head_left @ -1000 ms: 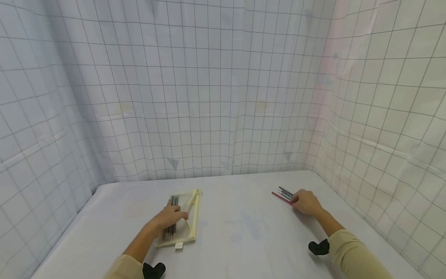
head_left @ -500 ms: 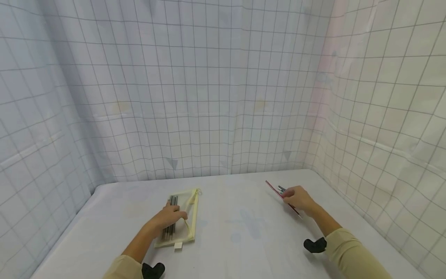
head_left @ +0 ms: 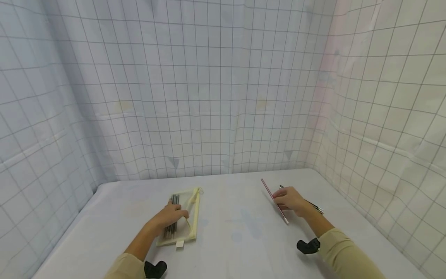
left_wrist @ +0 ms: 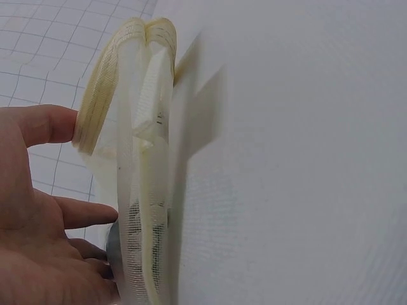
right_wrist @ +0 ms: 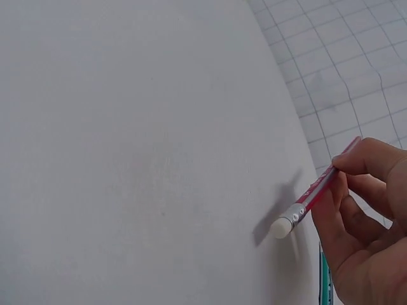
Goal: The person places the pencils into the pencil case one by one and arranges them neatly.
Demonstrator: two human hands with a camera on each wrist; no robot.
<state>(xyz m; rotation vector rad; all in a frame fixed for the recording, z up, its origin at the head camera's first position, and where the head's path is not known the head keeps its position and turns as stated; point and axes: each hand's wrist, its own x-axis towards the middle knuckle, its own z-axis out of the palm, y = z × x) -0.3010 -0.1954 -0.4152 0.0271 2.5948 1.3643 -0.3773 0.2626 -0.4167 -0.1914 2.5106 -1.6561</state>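
Observation:
A see-through mesh pouch point(head_left: 196, 219) with pale yellow edging and a zip lies on the left of the table, several dark pencils point(head_left: 170, 229) inside it. My left hand point(head_left: 168, 216) rests on it. In the left wrist view the thumb props up the zip edge point(left_wrist: 98, 108), spread apart from the other fingers, which touch the pouch's side. To the right, my right hand point(head_left: 290, 200) pinches a red pencil point(right_wrist: 316, 190) between thumb and fingers, its white eraser end toward the camera. Partly hidden under that hand lie other pencils point(head_left: 316, 207); one is teal point(right_wrist: 325, 279).
A white tag point(head_left: 179, 244) sticks out at the pouch's near end. White table cloth point(head_left: 230, 228) stretches between the two hands. Gridded curtains point(head_left: 209, 97) stand behind and at both sides. A dark device point(head_left: 308, 246) is worn at each wrist.
My right hand has lifted the red pencil away from the other pencils and moved left with it, turning it more upright in the head view. The left hand stays on the pouch.

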